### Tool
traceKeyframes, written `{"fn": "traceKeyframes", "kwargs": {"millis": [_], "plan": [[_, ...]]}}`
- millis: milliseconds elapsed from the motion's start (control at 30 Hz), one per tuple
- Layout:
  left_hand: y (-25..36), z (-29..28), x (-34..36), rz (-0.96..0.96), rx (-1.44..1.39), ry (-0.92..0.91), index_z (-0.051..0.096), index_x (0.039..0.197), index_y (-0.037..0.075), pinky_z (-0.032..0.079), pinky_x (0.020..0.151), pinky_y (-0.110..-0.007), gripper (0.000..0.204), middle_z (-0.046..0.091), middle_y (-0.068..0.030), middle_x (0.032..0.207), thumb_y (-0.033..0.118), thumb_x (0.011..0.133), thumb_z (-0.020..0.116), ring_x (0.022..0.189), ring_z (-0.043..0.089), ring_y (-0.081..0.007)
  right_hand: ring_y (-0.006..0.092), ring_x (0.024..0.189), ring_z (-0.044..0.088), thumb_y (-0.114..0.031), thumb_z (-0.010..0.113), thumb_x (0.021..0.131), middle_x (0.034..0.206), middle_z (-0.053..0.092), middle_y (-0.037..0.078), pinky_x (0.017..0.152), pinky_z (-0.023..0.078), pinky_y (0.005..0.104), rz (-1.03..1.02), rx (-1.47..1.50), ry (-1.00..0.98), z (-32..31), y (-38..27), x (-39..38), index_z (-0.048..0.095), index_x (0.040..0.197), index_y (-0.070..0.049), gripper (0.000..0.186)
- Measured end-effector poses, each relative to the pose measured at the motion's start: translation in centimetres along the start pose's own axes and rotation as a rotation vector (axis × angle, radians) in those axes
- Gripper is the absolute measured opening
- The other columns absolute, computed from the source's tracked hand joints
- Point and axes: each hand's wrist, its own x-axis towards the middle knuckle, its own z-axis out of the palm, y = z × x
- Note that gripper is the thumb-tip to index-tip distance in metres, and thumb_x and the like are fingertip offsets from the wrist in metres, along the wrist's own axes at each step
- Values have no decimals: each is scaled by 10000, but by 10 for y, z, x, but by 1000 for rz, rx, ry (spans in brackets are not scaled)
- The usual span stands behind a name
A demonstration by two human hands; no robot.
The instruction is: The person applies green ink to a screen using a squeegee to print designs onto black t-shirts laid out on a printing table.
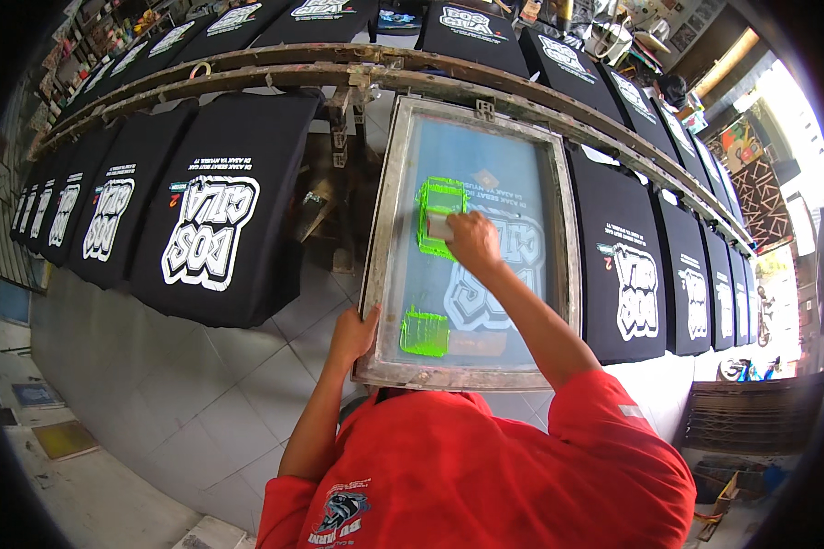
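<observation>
In the head view, the left hand (353,337) grips the frame (571,265) near its lower left corner. The right hand (473,242) is closed on the squeegee (439,226), within green ink (445,191) near the frame's left edge. Neighbouring shirts (247,133) already bear white prints (212,231); below the frame, I cannot tell.

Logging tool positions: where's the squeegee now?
Head view, near centre: the squeegee is in the right hand, at the upper green patch, left half of the framed screen.

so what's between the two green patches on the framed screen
Only pale blue screen surface lies between the upper patch and the lower patch, with lettering to the right, as the head view shows.
</observation>
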Motion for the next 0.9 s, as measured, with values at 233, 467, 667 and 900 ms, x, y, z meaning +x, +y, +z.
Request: {"fn": "traceKeyframes", "kwargs": {"millis": [233,467,667,900], "plan": [[25,-13,-4,-129,118,-44,609,875,-115,471,712,-465,597,622,-300,772,478,865,540,807,614,-447,358,780,639,-349,702,655,807,661,181,703,509,443,80,96,-214,-61,6,29,672,902,-82,365],[16,-8,-2,-120,125,-38,620,856,-113,469,718,-470,595,619,-307,777,477,861,541,804,612,-452,314,795,622,-226,734,674,801,650,113,716,486,432,35,-45,39,-17,23,53,636,863,-94,250],[14,-5,-3,-69,69,-2,614,910,-110,465,723,-467,575,623,-308,828,459,875,542,826,611,-451,288,842,601,-80,657,676,826,634,96,773,457,406,-113,48,128,9,-1,-24,612,853,-95,184],[37,-16,-8,-102,129,-48,623,933,-87,470,732,-466,563,627,-300,827,465,872,530,830,606,-456,317,796,632,-180,647,679,788,659,137,761,481,441,-9,41,-32,-47,22,51,652,852,-95,193]]}}
